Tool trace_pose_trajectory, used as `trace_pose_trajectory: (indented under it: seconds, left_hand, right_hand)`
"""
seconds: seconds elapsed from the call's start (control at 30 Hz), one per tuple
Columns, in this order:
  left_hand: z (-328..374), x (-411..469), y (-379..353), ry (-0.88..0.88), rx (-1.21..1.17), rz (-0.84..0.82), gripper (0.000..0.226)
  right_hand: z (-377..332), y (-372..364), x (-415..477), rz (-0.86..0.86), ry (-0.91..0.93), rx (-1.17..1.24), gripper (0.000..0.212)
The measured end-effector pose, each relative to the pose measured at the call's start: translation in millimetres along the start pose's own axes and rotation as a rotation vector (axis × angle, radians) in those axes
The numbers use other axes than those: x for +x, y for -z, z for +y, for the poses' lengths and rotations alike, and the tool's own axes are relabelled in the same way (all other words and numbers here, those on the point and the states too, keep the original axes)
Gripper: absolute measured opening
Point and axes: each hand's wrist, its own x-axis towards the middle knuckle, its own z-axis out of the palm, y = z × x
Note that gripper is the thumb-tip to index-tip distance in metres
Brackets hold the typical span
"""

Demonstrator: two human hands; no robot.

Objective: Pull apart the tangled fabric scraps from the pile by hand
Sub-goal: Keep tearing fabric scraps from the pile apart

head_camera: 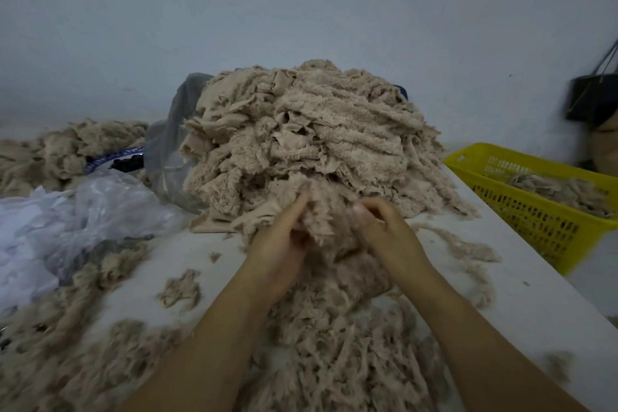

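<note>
A tall pile of beige fuzzy fabric scraps (311, 140) rises in the middle of the white table (541, 304). At its near foot my left hand (277, 244) and my right hand (388, 231) both grip one tangled clump of scraps (326, 224) between them. The left thumb points up along the clump; the right fingers curl over its right side. Loose pulled-apart scraps (337, 344) lie heaped under my forearms.
A yellow plastic basket (535, 221) with some scraps stands at the right. Clear plastic bags (100, 207) lie at the left, another scrap heap (67, 150) behind them. A dark bag (592, 100) hangs on the wall at far right. Small tufts dot the table.
</note>
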Motion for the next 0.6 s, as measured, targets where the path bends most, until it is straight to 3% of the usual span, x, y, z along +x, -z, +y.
trace_pose_trajectory:
  seconds: [0.07, 0.1, 0.17, 0.2, 0.3, 0.37, 0.6]
  left_hand:
    - [-4, -3, -6, 0.002, 0.083, -0.028, 0.039]
    - [-5, -5, -9, 0.002, 0.076, 0.009, 0.045]
    - [-5, -5, -8, 0.006, 0.067, 0.130, 0.056]
    - [-4, -2, -6, 0.010, 0.051, 0.187, 0.055]
    - [9, 2, 1, -0.002, -0.076, 0.301, 0.029]
    - [17, 2, 8, -0.009, -0.152, 0.324, 0.024]
    - [28, -1, 15, -0.083, -0.426, 0.367, 0.029]
  right_hand:
    - [-1, -6, -1, -0.092, -0.044, -0.010, 0.058]
    - [0, -10, 0, -0.104, -0.044, -0.080, 0.056]
    - [5, -12, 4, -0.001, -0.002, -0.216, 0.021]
    - [8, -8, 6, 0.071, -0.004, -0.211, 0.017]
    - [16, 9, 12, 0.240, -0.123, -0.121, 0.045]
    - [18, 16, 13, 0.351, -0.173, -0.015, 0.053]
    - [23, 24, 15, 0.547, -0.267, -0.015, 0.054]
